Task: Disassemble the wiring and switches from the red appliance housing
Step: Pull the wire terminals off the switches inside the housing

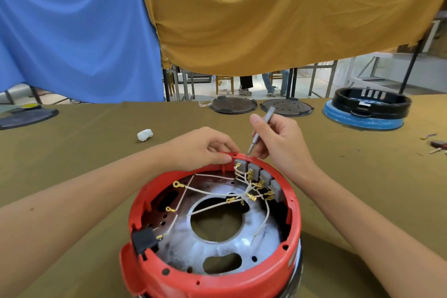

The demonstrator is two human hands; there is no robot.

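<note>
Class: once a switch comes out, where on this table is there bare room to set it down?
Bare cloth lies between the white wad, the left hand and the red housing. It is crowded along the far edge by the round plates and black ring.

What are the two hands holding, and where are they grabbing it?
The right hand holds a grey screwdriver around the middle of its shaft. The left hand pinches the far rim of the red housing, beside the grey switches.
</note>
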